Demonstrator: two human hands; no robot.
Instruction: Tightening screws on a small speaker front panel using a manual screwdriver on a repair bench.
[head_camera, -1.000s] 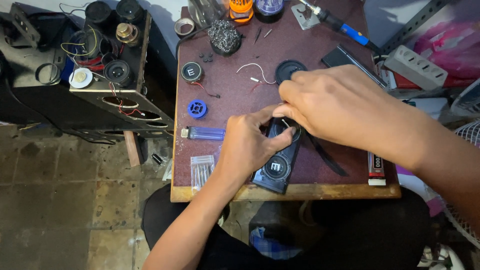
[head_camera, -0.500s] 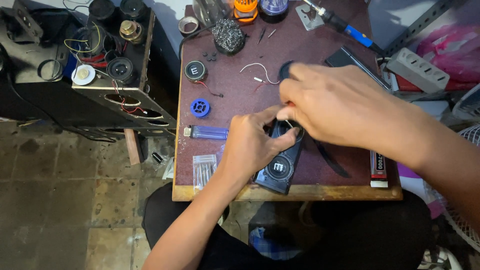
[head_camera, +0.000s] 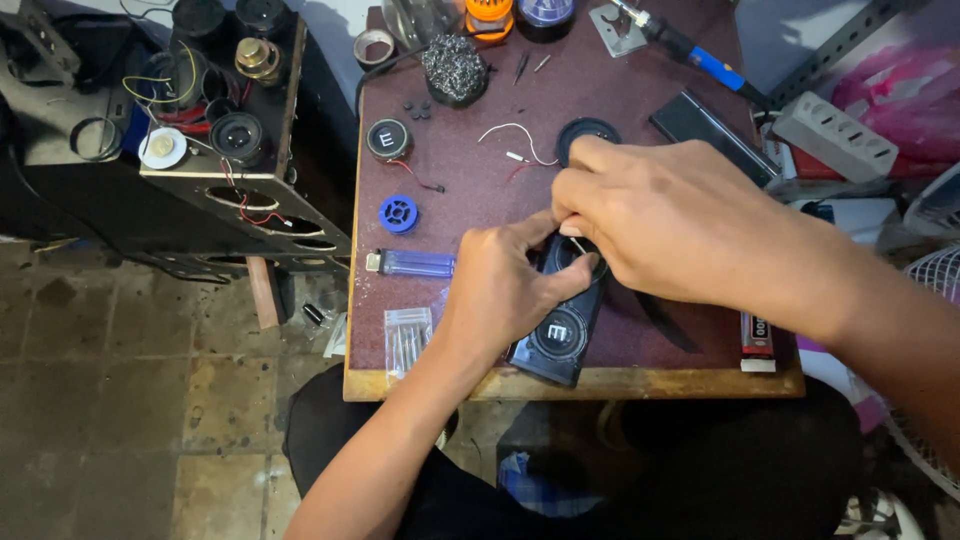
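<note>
Black speaker panel (head_camera: 560, 335) at worktop (head_camera: 620, 385) front edge — left hand (head_camera: 500, 290) steadying it, right hand (head_camera: 660, 215) fingers pinched on something small over it — best keep panel flat, grip light.

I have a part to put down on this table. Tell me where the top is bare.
Bare tabletop lies between the round speaker, the blue wheel and the white wire. Another patch sits between the black strip and the glue tube. The back edge, around the steel wool and soldering iron, is crowded; both hands cover the speaker bar.
</note>
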